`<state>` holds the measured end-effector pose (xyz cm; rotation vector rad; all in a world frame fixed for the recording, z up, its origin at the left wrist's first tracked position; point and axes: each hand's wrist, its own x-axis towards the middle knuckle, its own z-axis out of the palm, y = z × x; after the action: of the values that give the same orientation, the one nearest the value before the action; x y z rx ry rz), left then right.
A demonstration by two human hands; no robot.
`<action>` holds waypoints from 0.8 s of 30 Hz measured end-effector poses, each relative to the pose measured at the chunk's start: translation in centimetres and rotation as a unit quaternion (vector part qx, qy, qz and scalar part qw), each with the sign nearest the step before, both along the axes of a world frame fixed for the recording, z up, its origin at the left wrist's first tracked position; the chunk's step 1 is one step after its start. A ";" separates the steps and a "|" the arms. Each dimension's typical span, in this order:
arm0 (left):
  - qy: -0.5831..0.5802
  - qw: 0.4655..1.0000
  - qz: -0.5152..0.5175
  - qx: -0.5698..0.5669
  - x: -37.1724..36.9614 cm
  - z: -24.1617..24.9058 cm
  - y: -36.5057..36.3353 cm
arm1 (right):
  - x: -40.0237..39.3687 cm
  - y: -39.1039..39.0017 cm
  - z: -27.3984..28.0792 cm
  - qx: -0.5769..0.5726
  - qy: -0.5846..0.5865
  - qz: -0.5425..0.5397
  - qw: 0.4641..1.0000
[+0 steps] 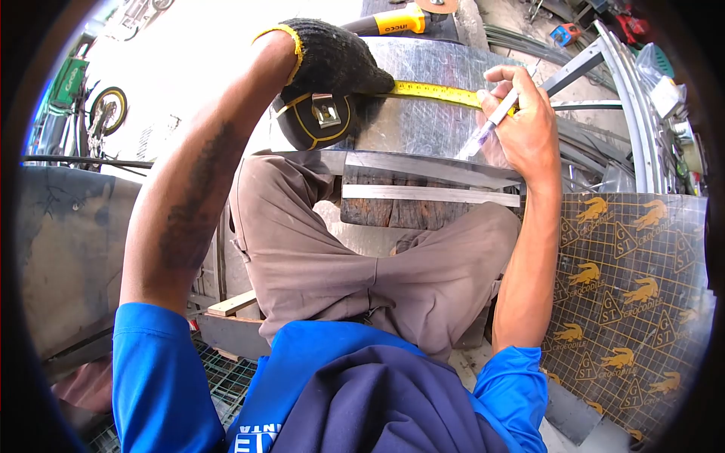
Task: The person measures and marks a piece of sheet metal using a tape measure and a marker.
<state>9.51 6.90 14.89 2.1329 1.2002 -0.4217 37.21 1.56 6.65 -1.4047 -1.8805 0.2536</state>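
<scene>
My left hand (332,59), in a black knit glove with a yellow cuff, is closed on the tape measure, with its fingertips at the yellow blade (434,92). The black tape measure case (313,121), with a metal clip and yellow bands, shows below the glove. The blade runs rightward over a shiny metal sheet (411,132) to my bare right hand (525,124). Its fingers are closed around a slim white pen (501,108), tilted with its lower end toward the sheet. The blade's far end meets these fingers, partly hidden behind them.
A yellow and black power tool (400,21) lies beyond the sheet. Nearer my knees is a dark wooden block (393,211) with a light metal strip (423,194) along it. A crocodile-printed board (627,302) stands at right, below a grey metal frame (627,98).
</scene>
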 end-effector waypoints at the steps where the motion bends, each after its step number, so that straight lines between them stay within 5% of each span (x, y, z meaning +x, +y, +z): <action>1: 0.000 1.000 -0.003 0.000 0.0 0.0 0.3 | 0.0 0.0 0.1 -0.001 -0.005 -0.001 1.000; 14: 0.016 0.999 -0.030 0.005 -0.2 0.1 0.6 | 0.0 -0.1 -0.3 0.007 0.004 -0.009 1.000; 24: 0.029 0.999 -0.038 0.012 -2.4 0.6 -3.2 | -0.1 -0.1 -0.8 0.011 0.115 -0.008 0.993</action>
<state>7.15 3.72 15.52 2.2056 1.1646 -0.5076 37.15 1.44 5.81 -1.3156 -1.6785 0.3710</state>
